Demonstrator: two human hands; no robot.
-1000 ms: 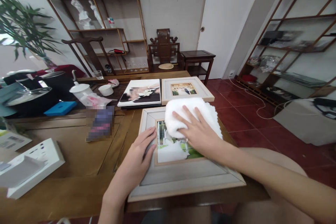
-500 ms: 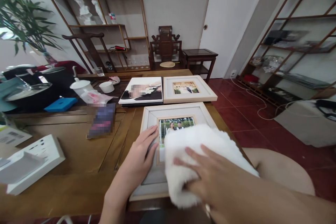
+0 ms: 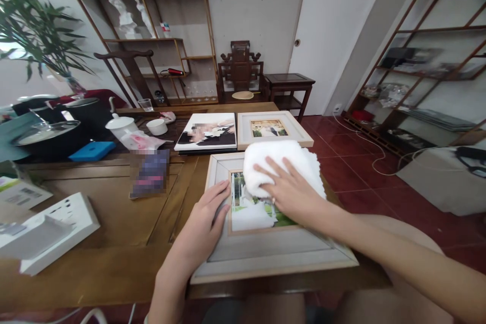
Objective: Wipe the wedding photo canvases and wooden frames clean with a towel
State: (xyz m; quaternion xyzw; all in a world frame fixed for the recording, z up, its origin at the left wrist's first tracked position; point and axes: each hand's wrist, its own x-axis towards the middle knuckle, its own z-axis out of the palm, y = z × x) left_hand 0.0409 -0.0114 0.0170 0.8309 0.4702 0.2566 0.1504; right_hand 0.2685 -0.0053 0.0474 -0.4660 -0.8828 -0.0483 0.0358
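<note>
A large pale picture frame [image 3: 266,258] with a wedding photo lies flat at the near edge of the wooden table [image 3: 114,217]. My left hand [image 3: 205,228] rests flat on the frame's left border, fingers spread. My right hand [image 3: 290,190] presses a white fluffy cloth [image 3: 277,159] onto the upper right part of the frame's glass, palm down on the cloth. The cloth hides the top of the photo.
Beyond the frame lie a smaller framed photo [image 3: 271,129] and an unframed photo print [image 3: 207,132]. To the left are a white box [image 3: 49,233], a blue case [image 3: 91,151], a white teapot [image 3: 121,126], a cup [image 3: 156,126] and dark pots [image 3: 49,134]. Shelves line the walls.
My right hand has pushed the cloth from the frame's near part back up to its far right part. My left hand stays on the left border.
</note>
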